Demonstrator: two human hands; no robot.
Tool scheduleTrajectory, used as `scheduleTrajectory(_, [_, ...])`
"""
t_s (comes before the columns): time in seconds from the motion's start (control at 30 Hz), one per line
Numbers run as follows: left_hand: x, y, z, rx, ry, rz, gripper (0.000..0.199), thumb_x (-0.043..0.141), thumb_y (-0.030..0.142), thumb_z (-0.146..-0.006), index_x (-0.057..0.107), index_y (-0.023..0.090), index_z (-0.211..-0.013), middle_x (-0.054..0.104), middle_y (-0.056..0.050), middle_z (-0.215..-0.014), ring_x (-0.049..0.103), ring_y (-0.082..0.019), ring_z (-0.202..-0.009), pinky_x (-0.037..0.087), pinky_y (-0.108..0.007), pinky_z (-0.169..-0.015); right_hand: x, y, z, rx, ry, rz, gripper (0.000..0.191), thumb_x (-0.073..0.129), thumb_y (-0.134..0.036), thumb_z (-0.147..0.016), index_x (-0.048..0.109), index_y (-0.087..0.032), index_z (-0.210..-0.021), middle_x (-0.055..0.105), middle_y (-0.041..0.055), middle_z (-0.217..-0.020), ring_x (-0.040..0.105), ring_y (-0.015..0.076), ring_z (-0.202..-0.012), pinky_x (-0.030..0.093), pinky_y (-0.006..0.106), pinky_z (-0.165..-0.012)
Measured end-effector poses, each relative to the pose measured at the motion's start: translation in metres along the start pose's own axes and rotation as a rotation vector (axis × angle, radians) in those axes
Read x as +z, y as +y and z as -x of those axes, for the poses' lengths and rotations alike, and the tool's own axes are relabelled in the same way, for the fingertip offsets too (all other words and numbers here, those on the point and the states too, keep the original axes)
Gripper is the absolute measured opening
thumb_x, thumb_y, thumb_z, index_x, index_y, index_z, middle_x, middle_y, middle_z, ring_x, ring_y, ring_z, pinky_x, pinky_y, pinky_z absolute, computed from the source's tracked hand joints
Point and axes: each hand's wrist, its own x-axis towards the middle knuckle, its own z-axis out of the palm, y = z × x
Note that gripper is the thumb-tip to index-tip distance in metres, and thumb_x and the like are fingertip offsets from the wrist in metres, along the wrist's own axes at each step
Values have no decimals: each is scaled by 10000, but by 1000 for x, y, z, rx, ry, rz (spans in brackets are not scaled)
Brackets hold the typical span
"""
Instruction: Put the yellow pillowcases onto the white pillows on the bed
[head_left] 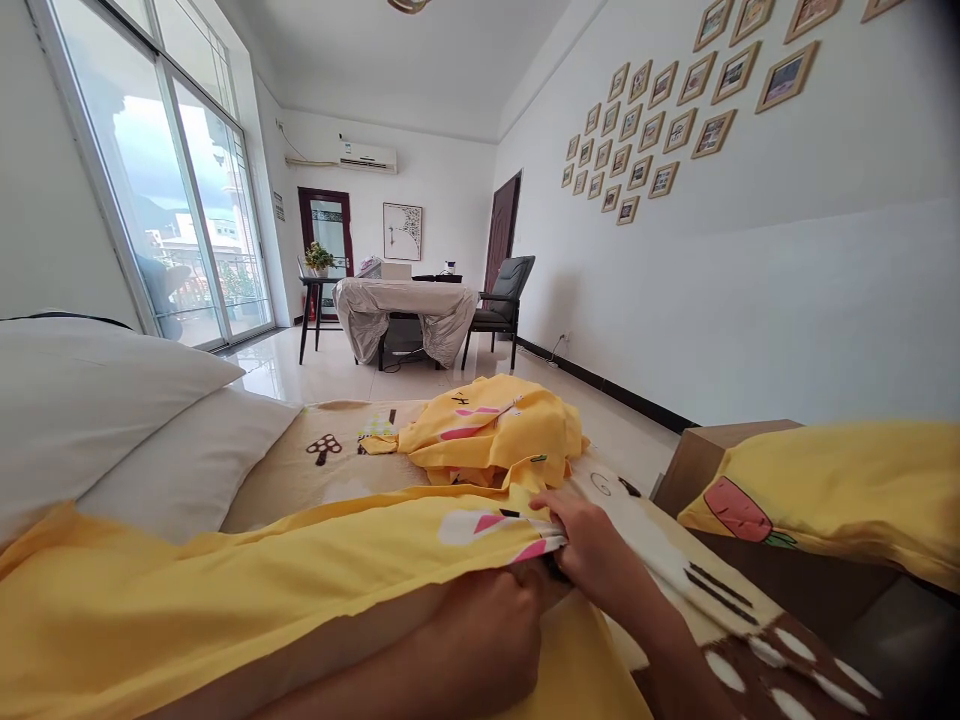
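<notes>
A long yellow fabric cover (322, 550) with white and pink print stretches from the left edge to the middle of the view. At its right end my right hand (589, 545) is closed, pinching the cover's printed edge. Just below that edge my left hand (491, 635) makes a fist with its back toward me. Its fingertips are turned away, so what they grip is hidden. Beyond both hands a bunched heap of yellow printed fabric (495, 430) lies on the patterned blanket (300, 480).
White pillows (180, 450) lie at the left. A yellow pillow (840, 490) with a carrot print rests on a brown box-like piece (697, 465) at the right. Farther off stand a cloth-covered table (405, 295) and a black chair (506, 300).
</notes>
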Motion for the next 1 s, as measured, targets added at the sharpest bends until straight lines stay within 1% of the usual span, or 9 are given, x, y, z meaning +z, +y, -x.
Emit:
scheduleTrajectory(0.13, [-2, 1, -2, 15, -30, 2, 222, 439, 173, -746, 600, 111, -887, 662, -141, -852, 619, -249, -768, 515, -396, -751, 6, -7, 0, 47, 77, 67, 257, 388, -44, -600, 541, -183, -752, 557, 35, -809, 490, 154, -711, 323, 243, -621])
scheduleTrajectory(0.27, [-4, -1, -3, 24, 0, -1, 274, 448, 183, -750, 584, 99, -972, 650, -157, -915, 606, -258, -832, 494, -407, -800, 11, -1, -9, 27, 91, -162, 138, 416, -103, -621, 466, -198, -709, 546, -1, -672, 454, 146, -643, 312, 239, -574])
scheduleTrajectory(0.37, [-1, -2, -5, 61, 15, 5, 309, 444, 191, -753, 568, 106, -1023, 641, -155, -962, 597, -267, -873, 473, -429, -841, 19, 6, -18, -3, 29, -429, 64, 439, -175, -655, 451, -197, -714, 510, -15, -665, 431, 136, -644, 322, 235, -573])
scheduleTrajectory(0.47, [2, -1, -5, -6, 22, 11, 375, 452, 210, -751, 537, 101, -1100, 627, -172, -1028, 596, -275, -896, 463, -433, -855, 24, 11, -23, 16, -63, -691, 114, 525, -234, -640, 462, -191, -725, 482, -29, -669, 413, 115, -620, 316, 225, -557])
scheduleTrajectory(0.6, [0, 0, -4, -104, 16, 65, 584, 465, 239, -749, 391, 117, -1316, 552, -195, -1231, 571, -324, -1018, 437, -491, -905, 23, 12, -23, 46, -59, -826, 221, 616, -236, -581, 503, -189, -765, 485, -33, -679, 409, 104, -603, 300, 218, -542])
scheduleTrajectory(0.7, [-1, -3, -3, -135, 65, 166, 641, 459, 264, -768, 305, 205, -1387, 530, -140, -1294, 523, -327, -1122, 408, -508, -964, 20, 11, -21, 42, -26, -797, 237, 634, -232, -573, 546, -190, -789, 427, -48, -634, 377, 101, -583, 286, 217, -529])
scheduleTrajectory(0.77, [0, -5, -3, -159, 99, 223, 598, 460, 283, -770, 355, 229, -1357, 526, -118, -1305, 516, -312, -1136, 419, -482, -971, 20, 12, -21, 36, 15, -738, 231, 636, -236, -576, 572, -186, -793, 376, -58, -602, 351, 100, -566, 273, 220, -519])
scheduleTrajectory(0.9, [0, -5, -6, -232, 21, 204, 508, 454, 313, -753, 500, 165, -1237, 575, -159, -1222, 515, -354, -1126, 401, -535, -973, 22, 14, -21, 22, 123, -559, 326, 572, -221, -600, 609, -179, -922, 383, -52, -609, 391, 119, -574, 316, 235, -541])
scheduleTrajectory(1.0, [-1, -3, -6, -236, 18, 172, 463, 436, 322, -763, 557, 136, -1168, 610, -176, -1137, 530, -363, -1089, 387, -565, -967, 22, 12, -19, 38, 206, -269, 414, 516, -192, -611, 605, -169, -1014, 483, -22, -652, 470, 152, -617, 372, 261, -604])
